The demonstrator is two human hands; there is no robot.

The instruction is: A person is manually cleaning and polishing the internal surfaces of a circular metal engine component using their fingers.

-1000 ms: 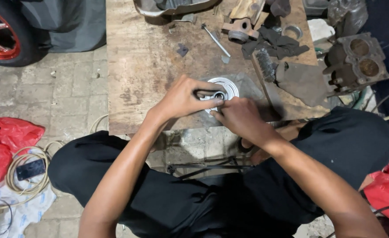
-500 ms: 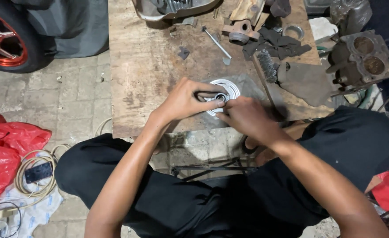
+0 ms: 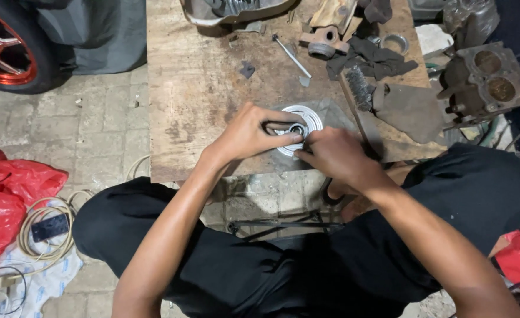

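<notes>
Wooden bench top (image 3: 213, 112) — the landmark, scuffed and stained. Off its right edge, a grimy engine block (image 3: 484, 79) with two open bores, nothing visible inside them. Near the bench's front edge lies a ribbed silver disc (image 3: 302, 123). Left hand (image 3: 249, 134) pinches its hub; right hand (image 3: 330, 156) — fingers curled, pressed on its rim.

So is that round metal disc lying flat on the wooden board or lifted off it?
Flat. The round metal disc rests on the wooden board, its ribbed face up, with the left hand and right hand pressing over its centre.
</notes>
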